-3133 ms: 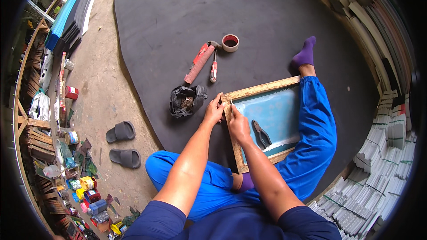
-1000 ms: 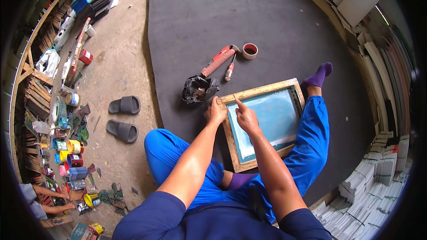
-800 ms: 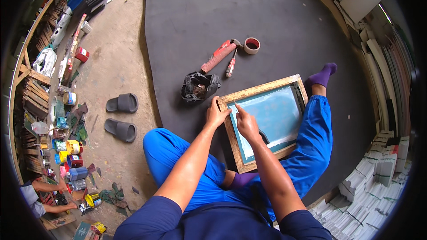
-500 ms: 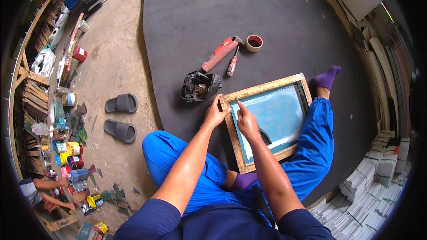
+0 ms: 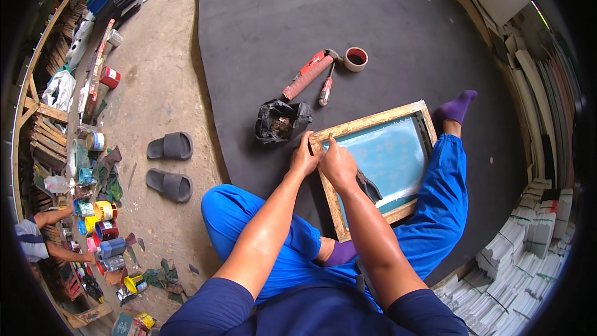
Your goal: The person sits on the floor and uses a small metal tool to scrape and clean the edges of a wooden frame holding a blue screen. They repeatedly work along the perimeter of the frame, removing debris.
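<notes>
A wooden-framed printing screen (image 5: 379, 112) with blue-green mesh lies tilted against my right leg. My left hand (image 5: 305, 160) is closed around its upper left corner. Just right of it, my right hand (image 5: 339, 165) is closed on a pair of pliers (image 5: 371, 188); the black handles stick out below the palm, and the jaws are mostly hidden by my fingers at the frame's inner edge. A black plastic bag (image 5: 283, 121) with brownish scraps in it stands open beside my left hand.
Beyond the frame lie a hammer (image 5: 308, 76), a red-handled screwdriver (image 5: 326, 91) and a tape roll (image 5: 356, 59) on the dark mat (image 5: 273, 12). Dark sandals (image 5: 171, 145), paint cans (image 5: 106, 210) and another person's arms (image 5: 55, 216) are at left. Bundled white stacks (image 5: 516, 261) stand at right.
My right hand has turned and moved slightly left, closer to my left hand; the pliers' handles now show more and spread apart. At far left the other person's arms have moved.
</notes>
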The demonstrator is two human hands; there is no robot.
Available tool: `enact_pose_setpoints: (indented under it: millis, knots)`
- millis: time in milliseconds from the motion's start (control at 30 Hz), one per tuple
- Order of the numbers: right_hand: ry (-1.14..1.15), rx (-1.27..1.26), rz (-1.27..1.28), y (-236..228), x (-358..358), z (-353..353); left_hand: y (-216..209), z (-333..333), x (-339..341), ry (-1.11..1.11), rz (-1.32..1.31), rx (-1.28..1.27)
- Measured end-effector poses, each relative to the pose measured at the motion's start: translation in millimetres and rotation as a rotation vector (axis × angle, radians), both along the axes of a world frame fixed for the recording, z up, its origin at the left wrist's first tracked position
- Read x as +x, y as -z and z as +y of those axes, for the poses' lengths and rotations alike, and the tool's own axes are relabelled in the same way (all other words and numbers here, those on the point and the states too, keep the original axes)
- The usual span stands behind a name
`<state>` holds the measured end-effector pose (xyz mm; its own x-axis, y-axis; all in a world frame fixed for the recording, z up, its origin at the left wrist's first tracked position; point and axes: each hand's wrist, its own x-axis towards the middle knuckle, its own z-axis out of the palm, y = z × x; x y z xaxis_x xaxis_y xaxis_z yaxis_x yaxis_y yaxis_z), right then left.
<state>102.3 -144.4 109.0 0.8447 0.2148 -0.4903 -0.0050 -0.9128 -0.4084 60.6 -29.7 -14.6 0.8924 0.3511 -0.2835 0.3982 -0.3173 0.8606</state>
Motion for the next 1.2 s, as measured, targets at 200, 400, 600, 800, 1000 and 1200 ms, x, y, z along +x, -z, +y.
enact_pose_setpoints:
  millis: [200, 400, 600, 800, 1000, 1200]
  knots:
    - [0.324, 0.435, -0.018, 49, -15, -9, 8, 1, 0, 0.017, -0.013, -0.005]
    - [0.346, 0.601, -0.062, 87, -12, -14, 11, 2, -1, 0.01, -0.066, 0.019]
    - [0.171, 0.39, -0.082, 73, -11, -25, 2, 5, -2, 0.023, -0.04, 0.033]
    - [0.135, 0.171, -0.08, 22, -13, -11, 3, 5, 0, 0.021, -0.02, -0.034]
    - [0.183, 0.155, -0.03, 19, -12, -3, 1, 4, 3, 0.011, 0.035, -0.01]
    - [0.203, 0.149, -0.011, 18, -11, -1, 7, 4, 2, 0.016, -0.005, -0.003]
